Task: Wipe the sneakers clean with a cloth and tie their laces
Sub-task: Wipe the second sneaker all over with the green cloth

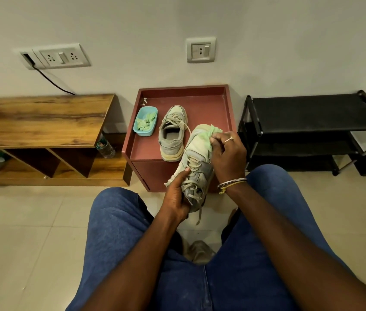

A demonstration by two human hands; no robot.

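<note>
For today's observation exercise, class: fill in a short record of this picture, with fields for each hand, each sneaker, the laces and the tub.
left hand: grips the held sneaker at its heel half
right hand: pinches the green cloth against that sneaker's toe
laces: untied on the held sneaker, one end hanging
second sneaker: stands on the red cabinet, laces loose
blue tub: beside the second sneaker, holding green pieces

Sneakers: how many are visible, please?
2. One sneaker on the stand; the other in the left hand, the right hand pressing a cloth on it. A shape between the knees is unclear.
</note>
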